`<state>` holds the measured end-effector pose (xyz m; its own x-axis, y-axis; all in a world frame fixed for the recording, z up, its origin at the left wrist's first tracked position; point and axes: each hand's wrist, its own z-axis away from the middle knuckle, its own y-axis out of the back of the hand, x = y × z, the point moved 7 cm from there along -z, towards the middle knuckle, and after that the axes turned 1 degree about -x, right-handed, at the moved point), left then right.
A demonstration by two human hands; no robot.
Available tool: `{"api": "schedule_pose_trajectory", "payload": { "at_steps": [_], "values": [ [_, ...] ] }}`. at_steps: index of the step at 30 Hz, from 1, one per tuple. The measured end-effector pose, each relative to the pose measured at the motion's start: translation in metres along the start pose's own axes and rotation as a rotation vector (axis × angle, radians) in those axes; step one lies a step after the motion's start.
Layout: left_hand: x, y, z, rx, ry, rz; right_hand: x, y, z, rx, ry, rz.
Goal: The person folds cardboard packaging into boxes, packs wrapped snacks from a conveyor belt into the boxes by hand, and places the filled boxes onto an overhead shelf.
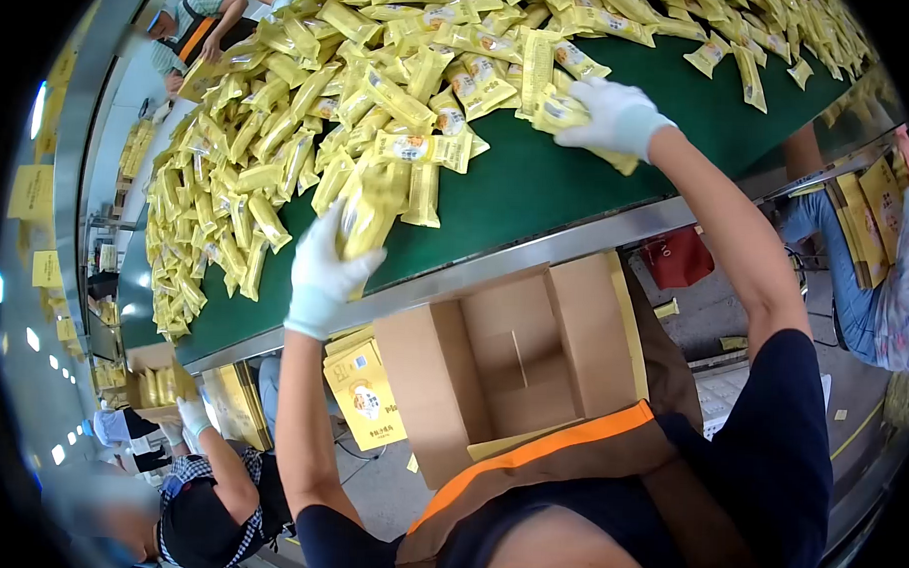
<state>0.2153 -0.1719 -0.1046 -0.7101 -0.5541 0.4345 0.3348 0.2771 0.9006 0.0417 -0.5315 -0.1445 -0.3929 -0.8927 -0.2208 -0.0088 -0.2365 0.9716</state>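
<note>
My left hand (327, 270), in a white glove, grips yellow snack packets (372, 211) at the near edge of the pile; they are slightly blurred, and I cannot tell how many it holds. Farther right, my gloved right hand (615, 119) is closed over more yellow packets (561, 111), one of them sticking out below the palm. Around both hands spreads a large heap of wrapped packets (270, 127) on the green conveyor belt (497, 210). Below the belt's edge, an open cardboard box (421, 373) stands in front of my body with its flaps folded out; its visible bottom is bare.
A metal rail (474, 285) runs between belt and box. Flat yellow cartons (363, 396) lean left of the box. At lower left, a co-worker's gloved hand (194, 415) is at a carton of packets (161, 384). Another person (198, 35) stands across the belt. A red container (678, 259) sits beneath at right.
</note>
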Motion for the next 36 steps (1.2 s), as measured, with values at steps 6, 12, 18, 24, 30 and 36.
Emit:
{"api": "schedule_pose_trajectory", "payload": {
  "at_steps": [6,12,18,24,30,36],
  "values": [
    [0.075,-0.043,-0.113,-0.251,-0.319,-0.591,0.03,0.002,0.055,0.037,0.017,-0.089],
    [0.077,-0.05,-0.081,-0.221,-0.36,-0.585,0.039,0.008,0.037,-0.213,0.126,-0.14],
    [0.072,-0.053,-0.078,-0.079,-0.388,-0.477,-0.036,0.014,-0.075,-0.362,0.344,0.064],
    [0.077,-0.069,-0.079,-0.271,-0.216,-0.671,-0.026,0.008,-0.058,-0.538,0.253,0.138],
    [0.077,-0.064,-0.075,-0.218,-0.244,-0.618,-0.012,0.0,-0.023,-0.622,0.128,-0.263],
    [0.039,-0.033,-0.09,0.06,0.172,1.168,-0.034,-0.008,0.031,-0.101,0.307,0.128]
  ]
}}
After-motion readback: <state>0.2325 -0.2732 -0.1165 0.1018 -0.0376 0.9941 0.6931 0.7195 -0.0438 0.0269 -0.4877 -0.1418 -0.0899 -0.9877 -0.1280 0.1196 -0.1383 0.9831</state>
